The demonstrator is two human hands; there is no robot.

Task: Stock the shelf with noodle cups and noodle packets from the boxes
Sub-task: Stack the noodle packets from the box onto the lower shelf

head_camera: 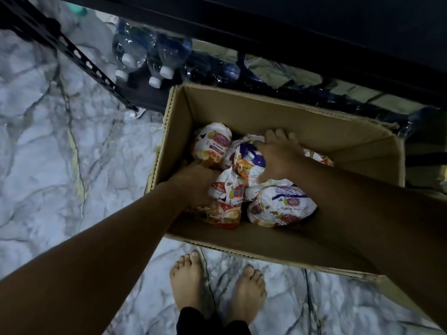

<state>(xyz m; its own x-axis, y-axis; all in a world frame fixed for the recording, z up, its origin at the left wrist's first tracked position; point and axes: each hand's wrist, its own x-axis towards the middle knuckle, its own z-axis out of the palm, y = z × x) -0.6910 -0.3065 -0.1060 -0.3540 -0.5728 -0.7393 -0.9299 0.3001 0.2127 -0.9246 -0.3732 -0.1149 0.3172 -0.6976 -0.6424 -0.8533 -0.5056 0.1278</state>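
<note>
Marble floor (48,146), noodle packets (283,206) variously angled

**Both arms reach down, hands low**

The bare left arm (108,250) stretches almost straight from the lower left. The left hand (193,182) is turned down and its fingers are hidden. The right arm (375,209) comes in from the right edge. The right hand (278,157) lies palm down, fingers curled over a noodle packet (249,163).
</note>
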